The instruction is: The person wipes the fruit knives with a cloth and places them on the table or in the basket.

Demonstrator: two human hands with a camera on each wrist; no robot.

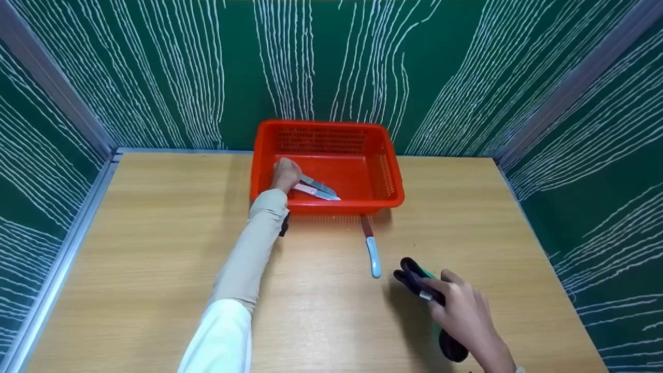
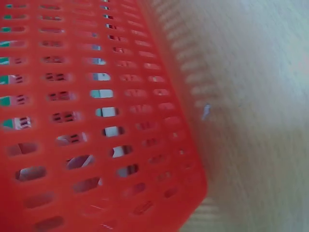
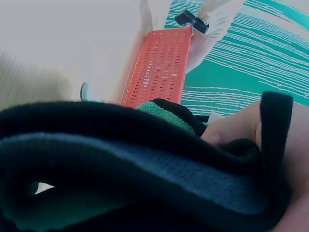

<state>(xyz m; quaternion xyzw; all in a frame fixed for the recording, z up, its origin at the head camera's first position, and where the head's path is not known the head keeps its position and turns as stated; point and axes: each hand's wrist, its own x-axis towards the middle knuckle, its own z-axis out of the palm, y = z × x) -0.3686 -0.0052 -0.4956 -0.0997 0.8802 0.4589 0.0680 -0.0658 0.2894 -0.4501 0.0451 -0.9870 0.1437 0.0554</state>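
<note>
Head view: front-right of the basket (image 1: 357, 203), the right hand (image 1: 462, 311) grips a dark bundle (image 1: 413, 280); closer in, a blue-handled knife (image 1: 372, 255) points at the basket. Inside its left end, two knives (image 1: 322, 194) slant rightward from the left hand (image 1: 286, 173), grip unclear.

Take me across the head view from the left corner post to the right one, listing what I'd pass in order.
Left corner post → left sleeve → two knives inside the red basket → light-blue-handled knife → black-and-green fabric item → right corner post.
</note>
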